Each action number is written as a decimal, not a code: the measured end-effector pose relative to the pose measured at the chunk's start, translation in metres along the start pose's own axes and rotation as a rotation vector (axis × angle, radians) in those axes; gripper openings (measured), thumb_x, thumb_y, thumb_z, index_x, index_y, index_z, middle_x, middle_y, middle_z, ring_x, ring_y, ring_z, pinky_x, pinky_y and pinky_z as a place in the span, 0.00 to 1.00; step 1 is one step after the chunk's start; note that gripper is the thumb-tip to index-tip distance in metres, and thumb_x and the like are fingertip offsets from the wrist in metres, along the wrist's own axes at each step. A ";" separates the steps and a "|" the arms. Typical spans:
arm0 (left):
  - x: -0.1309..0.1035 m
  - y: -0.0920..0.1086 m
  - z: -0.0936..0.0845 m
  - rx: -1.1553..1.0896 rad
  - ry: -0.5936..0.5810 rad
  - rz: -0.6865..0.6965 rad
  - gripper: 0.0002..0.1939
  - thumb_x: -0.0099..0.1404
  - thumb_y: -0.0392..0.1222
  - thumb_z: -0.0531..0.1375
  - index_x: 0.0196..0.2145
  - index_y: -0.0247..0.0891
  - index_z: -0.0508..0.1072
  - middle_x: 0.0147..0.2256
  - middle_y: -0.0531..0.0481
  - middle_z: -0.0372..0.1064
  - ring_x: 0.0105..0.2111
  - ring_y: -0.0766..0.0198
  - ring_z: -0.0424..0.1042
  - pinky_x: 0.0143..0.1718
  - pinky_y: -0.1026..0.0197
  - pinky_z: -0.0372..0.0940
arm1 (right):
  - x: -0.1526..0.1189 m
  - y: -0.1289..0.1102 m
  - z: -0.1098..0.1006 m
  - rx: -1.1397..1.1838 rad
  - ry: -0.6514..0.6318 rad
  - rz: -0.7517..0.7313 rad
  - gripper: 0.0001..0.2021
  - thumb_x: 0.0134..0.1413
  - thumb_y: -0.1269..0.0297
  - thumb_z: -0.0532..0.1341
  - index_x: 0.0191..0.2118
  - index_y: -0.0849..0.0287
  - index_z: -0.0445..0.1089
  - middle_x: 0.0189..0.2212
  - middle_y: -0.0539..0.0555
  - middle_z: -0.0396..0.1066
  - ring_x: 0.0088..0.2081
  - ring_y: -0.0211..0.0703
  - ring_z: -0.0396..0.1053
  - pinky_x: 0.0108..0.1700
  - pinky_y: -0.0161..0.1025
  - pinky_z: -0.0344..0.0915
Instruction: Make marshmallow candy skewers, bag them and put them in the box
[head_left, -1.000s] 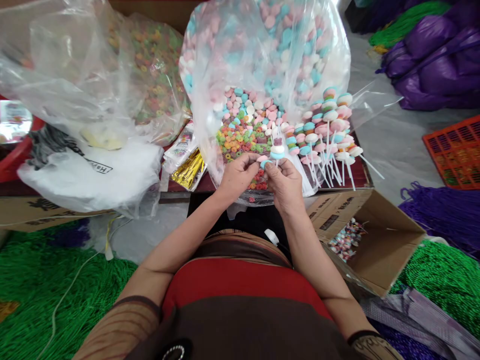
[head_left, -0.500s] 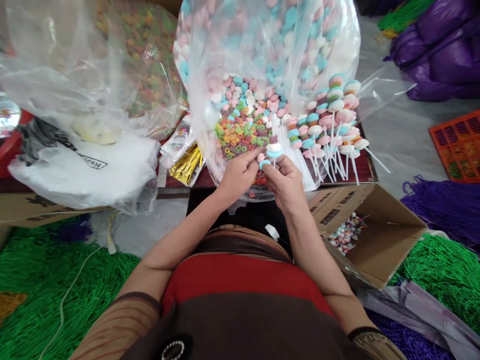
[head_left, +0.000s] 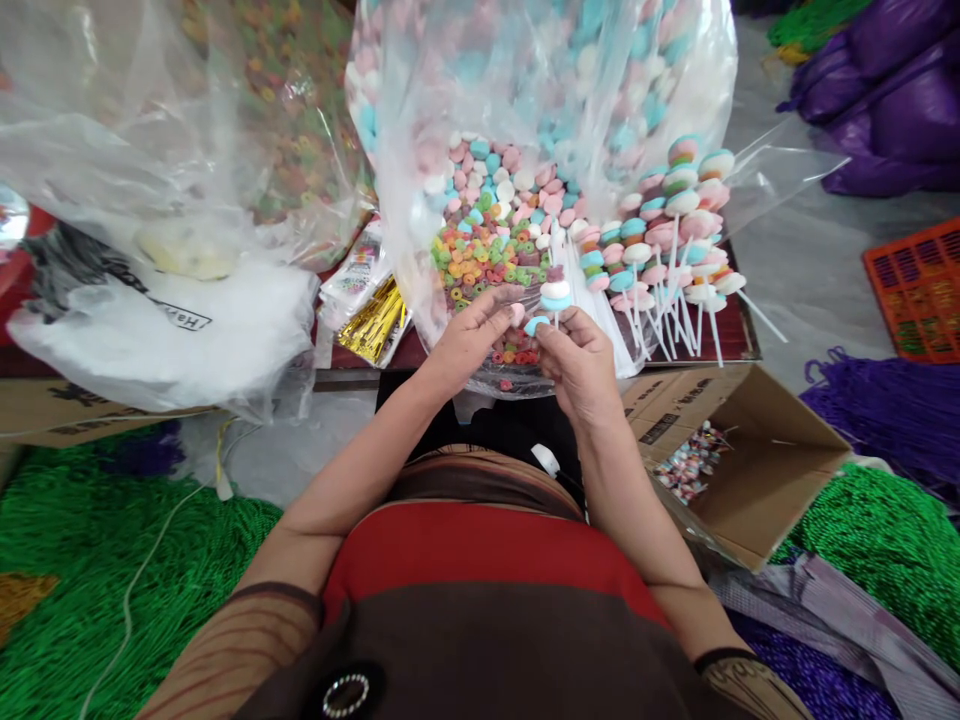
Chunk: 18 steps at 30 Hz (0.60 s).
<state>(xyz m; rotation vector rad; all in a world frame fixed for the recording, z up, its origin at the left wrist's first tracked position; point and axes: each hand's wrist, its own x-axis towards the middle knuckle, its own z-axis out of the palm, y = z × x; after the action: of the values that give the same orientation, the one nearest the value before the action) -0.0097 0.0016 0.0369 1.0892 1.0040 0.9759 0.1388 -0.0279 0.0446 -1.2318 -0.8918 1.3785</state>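
My left hand [head_left: 472, 340] is closed, a small pink gummy candy [head_left: 516, 314] pinched at its thumb and fingertips. Just to the right, my right hand [head_left: 583, 368] grips the white stick of a candy skewer [head_left: 556, 290]. Threaded on that stick are a purple ring, a white piece and a light blue piece. A loose light blue candy [head_left: 535, 326] rests at the right thumb tip, apart from the pink one. Under and beyond both hands lie fruit-coloured candy rings [head_left: 469, 255] and pink, white and blue candies [head_left: 502, 185] in an open clear bag [head_left: 401, 215].
Finished candy skewers [head_left: 682, 235] are piled at the right of the table, beside white sticks [head_left: 600, 320]. Gold twist ties [head_left: 373, 325] lie left of the bag. Below right stands an open cardboard box [head_left: 780, 470]. A white plastic bag [head_left: 161, 335] covers the left side.
My hands have drawn slightly apart. The pink candy has moved away from the light blue one, leaving a gap between them. The camera view has shifted a little.
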 end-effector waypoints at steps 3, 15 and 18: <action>-0.001 -0.001 0.000 0.073 -0.002 0.090 0.16 0.65 0.54 0.66 0.43 0.40 0.79 0.43 0.49 0.80 0.43 0.61 0.76 0.49 0.59 0.70 | 0.001 -0.001 0.001 -0.010 0.008 -0.051 0.16 0.47 0.51 0.73 0.36 0.52 0.71 0.26 0.47 0.67 0.25 0.34 0.59 0.22 0.33 0.51; -0.004 -0.011 0.007 -0.011 0.042 0.075 0.24 0.57 0.56 0.72 0.46 0.40 0.83 0.48 0.48 0.82 0.51 0.57 0.77 0.57 0.57 0.68 | 0.002 0.007 0.005 0.037 0.009 -0.057 0.18 0.53 0.46 0.70 0.39 0.52 0.70 0.29 0.47 0.68 0.21 0.30 0.54 0.21 0.33 0.48; -0.002 -0.009 0.005 -0.149 0.094 0.000 0.19 0.59 0.52 0.71 0.43 0.38 0.82 0.39 0.50 0.82 0.38 0.63 0.78 0.42 0.62 0.71 | -0.003 0.001 0.004 0.101 -0.018 -0.020 0.18 0.53 0.46 0.70 0.37 0.54 0.70 0.28 0.45 0.68 0.18 0.27 0.48 0.19 0.33 0.43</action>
<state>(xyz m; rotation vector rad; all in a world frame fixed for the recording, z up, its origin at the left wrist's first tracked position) -0.0042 -0.0030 0.0297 0.9272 0.9896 1.0927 0.1343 -0.0306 0.0451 -1.1330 -0.8342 1.4034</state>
